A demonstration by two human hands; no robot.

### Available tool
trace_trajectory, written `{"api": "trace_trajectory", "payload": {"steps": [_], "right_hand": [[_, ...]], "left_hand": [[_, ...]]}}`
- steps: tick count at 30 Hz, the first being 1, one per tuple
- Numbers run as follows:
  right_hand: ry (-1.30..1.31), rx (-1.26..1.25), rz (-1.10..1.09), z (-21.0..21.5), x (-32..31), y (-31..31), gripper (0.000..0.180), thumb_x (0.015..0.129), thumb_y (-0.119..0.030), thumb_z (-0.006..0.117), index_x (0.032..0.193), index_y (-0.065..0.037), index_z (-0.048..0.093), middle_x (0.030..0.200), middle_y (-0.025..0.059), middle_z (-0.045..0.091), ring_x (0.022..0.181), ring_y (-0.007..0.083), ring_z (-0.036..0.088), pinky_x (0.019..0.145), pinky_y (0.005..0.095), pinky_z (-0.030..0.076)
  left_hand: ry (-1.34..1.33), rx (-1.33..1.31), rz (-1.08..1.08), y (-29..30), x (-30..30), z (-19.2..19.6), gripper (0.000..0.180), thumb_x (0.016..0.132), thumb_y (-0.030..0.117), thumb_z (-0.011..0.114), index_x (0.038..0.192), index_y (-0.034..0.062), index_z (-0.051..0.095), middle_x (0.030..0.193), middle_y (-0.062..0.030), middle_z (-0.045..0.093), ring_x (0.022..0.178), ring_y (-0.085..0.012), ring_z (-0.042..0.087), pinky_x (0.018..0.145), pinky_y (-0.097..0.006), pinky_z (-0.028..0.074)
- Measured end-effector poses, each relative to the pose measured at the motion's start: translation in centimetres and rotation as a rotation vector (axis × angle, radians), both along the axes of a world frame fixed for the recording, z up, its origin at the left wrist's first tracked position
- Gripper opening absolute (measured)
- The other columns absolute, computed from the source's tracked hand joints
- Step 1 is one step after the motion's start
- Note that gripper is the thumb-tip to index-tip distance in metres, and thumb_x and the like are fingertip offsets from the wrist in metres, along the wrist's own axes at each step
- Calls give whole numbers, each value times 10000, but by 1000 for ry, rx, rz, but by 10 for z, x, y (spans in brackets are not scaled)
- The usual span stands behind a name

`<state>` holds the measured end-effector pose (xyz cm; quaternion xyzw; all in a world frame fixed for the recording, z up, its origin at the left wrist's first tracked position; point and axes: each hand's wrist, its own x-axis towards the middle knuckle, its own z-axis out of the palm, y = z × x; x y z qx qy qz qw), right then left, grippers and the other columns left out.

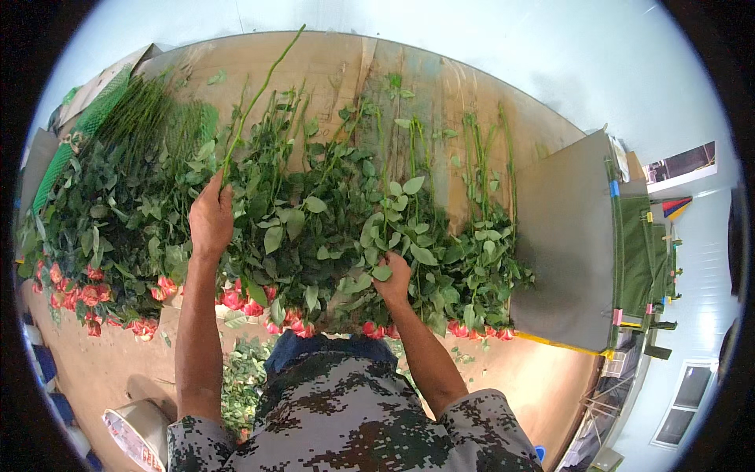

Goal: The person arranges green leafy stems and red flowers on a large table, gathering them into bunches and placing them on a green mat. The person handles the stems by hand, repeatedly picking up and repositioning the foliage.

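My left hand (211, 219) is closed around a long green rose stem (252, 108), whose bare end points up and away over the table. Further right and nearer to me, my right hand (395, 279) is curled in among leaves. Its fingers are pinched on a leafy rose stem (383, 228), partly hidden by the foliage. Many cut roses lie in a thick layer across the table, with stems toward the far side. Their pink-red blooms (236, 299) hang along the near edge, and more blooms (79, 295) cluster at the left.
Brown sheeting (330, 59) covers the worktable. Green netting (98, 114) lies with bundled stems at the far left. A grey panel (562, 244) with a yellow lower edge bounds the right. A pale bucket (138, 436) and fallen leaves (244, 377) are on the floor.
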<state>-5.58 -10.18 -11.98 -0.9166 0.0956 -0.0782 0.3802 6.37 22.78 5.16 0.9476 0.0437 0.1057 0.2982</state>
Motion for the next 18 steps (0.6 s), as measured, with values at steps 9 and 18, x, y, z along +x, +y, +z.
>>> {"api": "trace_trajectory", "payload": {"steps": [9, 18], "right_hand": [[142, 21, 16, -2, 7, -5, 398, 574, -120, 823, 903, -30, 618, 833, 178, 635, 821, 402, 612, 662, 460, 491], [150, 35, -74, 90, -11, -5, 294, 878, -185, 558, 1106, -2, 584, 999, 223, 636, 939, 393, 606, 809, 437, 480]], "left_hand": [[61, 270, 83, 11, 11, -37, 423, 918, 217, 523, 1302, 44, 477, 1178, -203, 554, 1093, -407, 512, 880, -463, 444], [220, -278, -432, -133, -71, -86, 438, 848, 237, 600, 1205, -7, 533, 1183, -211, 572, 1094, -370, 545, 948, -410, 433]]}}
